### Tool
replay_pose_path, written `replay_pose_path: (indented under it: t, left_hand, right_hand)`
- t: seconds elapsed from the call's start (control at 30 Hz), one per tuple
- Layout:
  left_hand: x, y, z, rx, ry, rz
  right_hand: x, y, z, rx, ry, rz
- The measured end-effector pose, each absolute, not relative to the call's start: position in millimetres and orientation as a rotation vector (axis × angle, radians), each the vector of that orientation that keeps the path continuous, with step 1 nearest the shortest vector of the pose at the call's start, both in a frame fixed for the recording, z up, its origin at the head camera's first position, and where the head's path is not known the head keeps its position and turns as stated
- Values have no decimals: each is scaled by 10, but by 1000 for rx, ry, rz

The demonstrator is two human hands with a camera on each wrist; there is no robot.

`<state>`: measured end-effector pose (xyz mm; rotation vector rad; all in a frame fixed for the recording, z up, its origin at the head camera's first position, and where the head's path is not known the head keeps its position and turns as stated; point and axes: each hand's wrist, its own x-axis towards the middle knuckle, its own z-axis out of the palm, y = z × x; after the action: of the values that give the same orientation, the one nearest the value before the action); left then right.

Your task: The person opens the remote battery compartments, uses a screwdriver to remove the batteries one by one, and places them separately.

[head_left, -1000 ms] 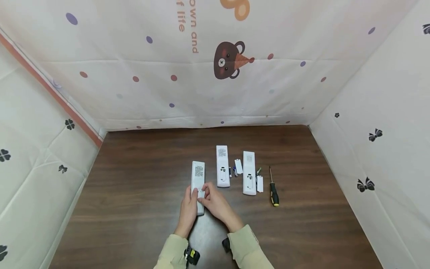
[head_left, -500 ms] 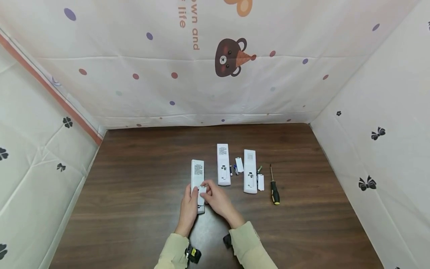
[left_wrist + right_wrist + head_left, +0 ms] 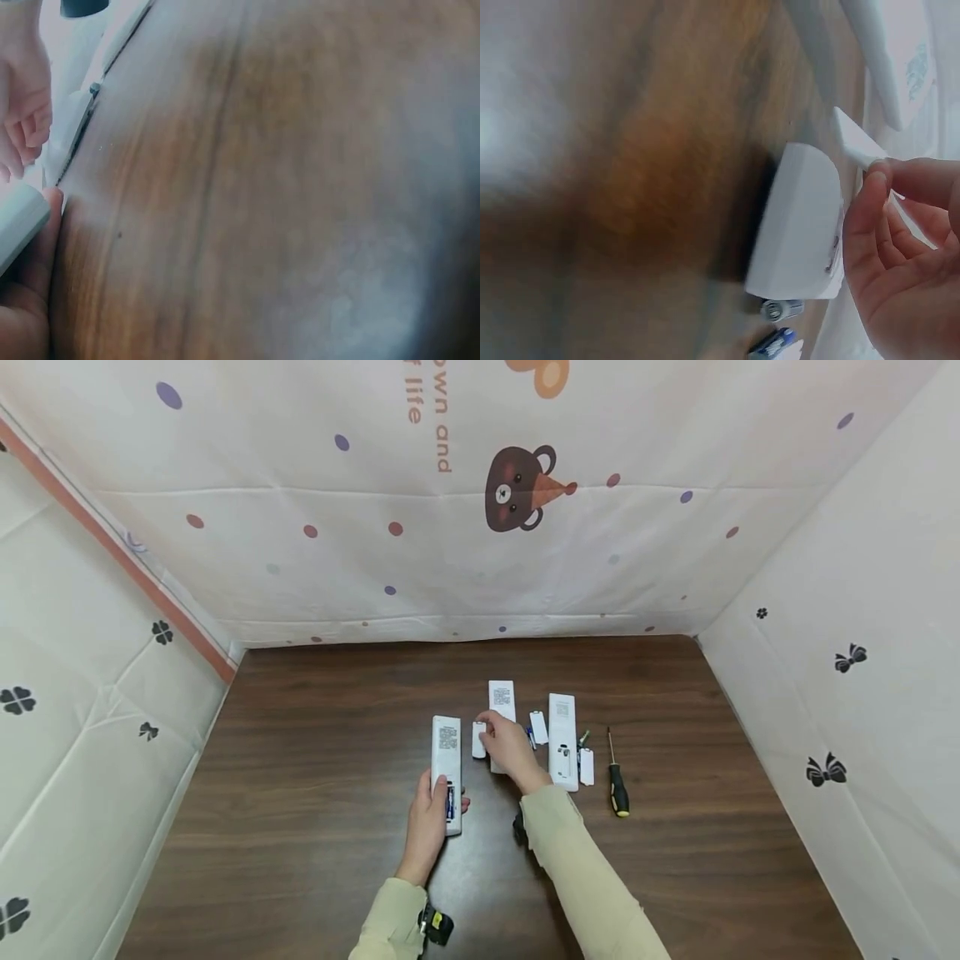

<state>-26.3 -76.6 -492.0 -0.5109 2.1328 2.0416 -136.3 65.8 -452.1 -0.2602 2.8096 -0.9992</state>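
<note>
My left hand (image 3: 427,822) grips a white remote control (image 3: 446,756), back side up, its battery compartment uncovered with dark blue batteries (image 3: 450,802) inside. Between thumb and fingertips, my right hand (image 3: 512,750) pinches a small white battery cover (image 3: 478,740), held to the right of that remote. In the right wrist view the cover (image 3: 855,138) is seen tilted at the fingertips. Beneath the right hand lies a second white remote (image 3: 502,696), partly hidden by it.
A third white remote (image 3: 562,739) lies further right with its compartment uncovered. Loose covers (image 3: 538,727) and batteries (image 3: 583,737) lie beside the two resting remotes. A screwdriver (image 3: 617,787) with a black and yellow handle is at the far right. Patterned cloth walls (image 3: 375,560) border the table.
The right hand has lifted the battery cover off the left-hand remote and carried it up and to the right. The batteries inside now show. The left hand keeps its hold.
</note>
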Motion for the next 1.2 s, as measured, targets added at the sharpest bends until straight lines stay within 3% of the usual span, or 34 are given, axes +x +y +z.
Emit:
replay_pose_path:
  t: [0.5, 1.2]
  left_hand:
    - [-224, -752, -4885, -472, 2123, 2059]
    - [-210, -759, -4889, -457, 2188, 2025]
  right_hand:
    - [-1650, 470, -4534, -412, 2825, -564]
    - [-1649, 390, -4559, -367, 2839, -417]
